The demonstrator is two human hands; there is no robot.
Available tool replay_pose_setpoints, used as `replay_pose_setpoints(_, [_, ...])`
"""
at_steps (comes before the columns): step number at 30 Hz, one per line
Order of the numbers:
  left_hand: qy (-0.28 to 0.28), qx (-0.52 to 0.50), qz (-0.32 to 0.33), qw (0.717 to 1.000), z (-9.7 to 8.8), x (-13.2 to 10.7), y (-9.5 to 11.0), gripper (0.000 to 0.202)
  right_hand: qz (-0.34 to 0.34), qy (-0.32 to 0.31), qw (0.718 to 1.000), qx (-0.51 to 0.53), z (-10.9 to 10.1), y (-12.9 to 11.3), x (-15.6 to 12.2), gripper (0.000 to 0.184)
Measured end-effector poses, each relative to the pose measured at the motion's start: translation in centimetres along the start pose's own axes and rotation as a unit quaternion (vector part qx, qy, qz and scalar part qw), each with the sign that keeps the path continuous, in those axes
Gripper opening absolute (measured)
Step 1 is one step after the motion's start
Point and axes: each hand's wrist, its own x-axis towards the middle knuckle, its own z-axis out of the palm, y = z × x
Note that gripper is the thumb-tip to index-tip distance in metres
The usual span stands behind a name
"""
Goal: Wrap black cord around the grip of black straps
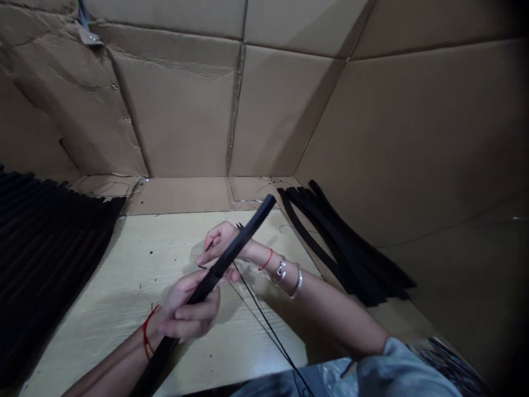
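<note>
Cream laminate tabletop (124,286), brown cardboard walls (182,116), black strips (343,253)

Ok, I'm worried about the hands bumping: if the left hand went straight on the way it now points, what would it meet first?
Past the black strip in its grip, the left hand would probably meet the right wrist first, near the red thread, though depth is hard to judge here.

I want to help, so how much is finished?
The overlapped black strips on the left look done. The left hand and right hand hold one long black strip, a thin black cord beside it. The loose pile of black strips on the right looks still to do.
</note>
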Motion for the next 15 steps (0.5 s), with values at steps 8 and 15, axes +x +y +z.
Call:
replay_pose_setpoints(8, [0.054, 0.130, -0.003, 0.990, 0.5, 1.0, -0.6, 0.028, -0.021, 0.021, 0.997, -0.071, -7.1, -1.0, -0.1, 0.033])
replay_pose_setpoints(15, [0.202, 0.283, -0.043, 0.937, -0.6, 1.8, -2.0, 0.023, 0.015, -0.056, 0.988, -0.145, -11.8, -3.7, -3.2, 0.022])
